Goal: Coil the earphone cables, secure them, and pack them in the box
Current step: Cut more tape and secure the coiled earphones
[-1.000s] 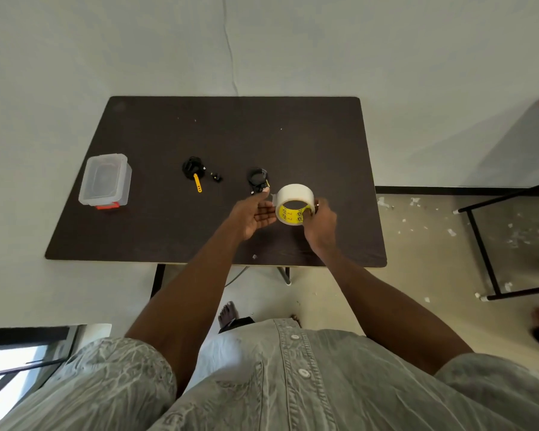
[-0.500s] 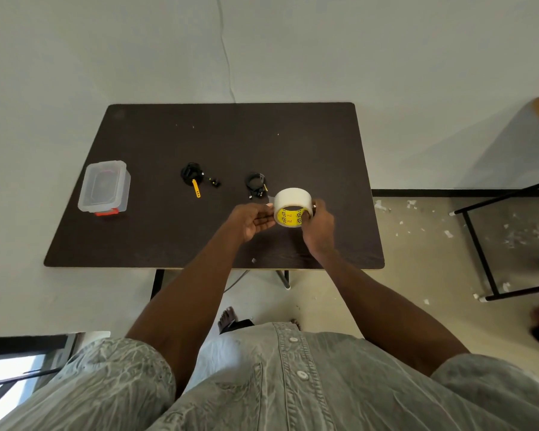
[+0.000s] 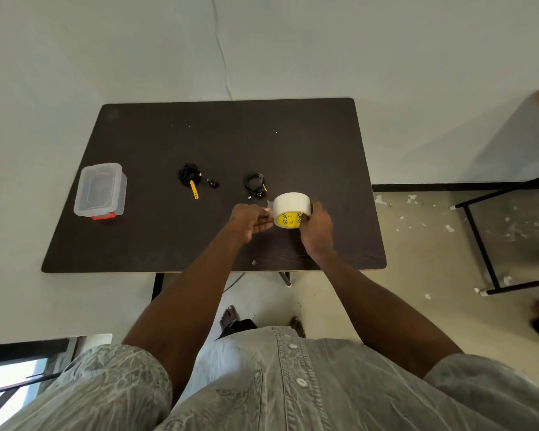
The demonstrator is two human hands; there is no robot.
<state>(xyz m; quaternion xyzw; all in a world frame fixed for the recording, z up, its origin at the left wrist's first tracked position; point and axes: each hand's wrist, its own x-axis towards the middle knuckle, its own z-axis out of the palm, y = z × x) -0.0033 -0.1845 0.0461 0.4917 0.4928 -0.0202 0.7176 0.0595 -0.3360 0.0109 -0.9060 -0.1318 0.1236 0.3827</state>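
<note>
Glossy round tape roll (image 3: 292, 209) in right hand (image 3: 316, 228), above matte dark table (image 3: 168, 244)

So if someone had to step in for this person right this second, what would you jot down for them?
Right hand grips the tape roll just above the table. Left hand pinches the tape's loose end at the roll's left side.
Two coiled black earphone cables lie apart on the table: the left coil, with a yellow tie sticking out, and the right coil just beyond the roll.
The clear plastic box stands at the table's left, lid on.
Done: both cables coiled.
Left: probably pull off tape, secure the right coil, open the box, pack both coils.
</note>
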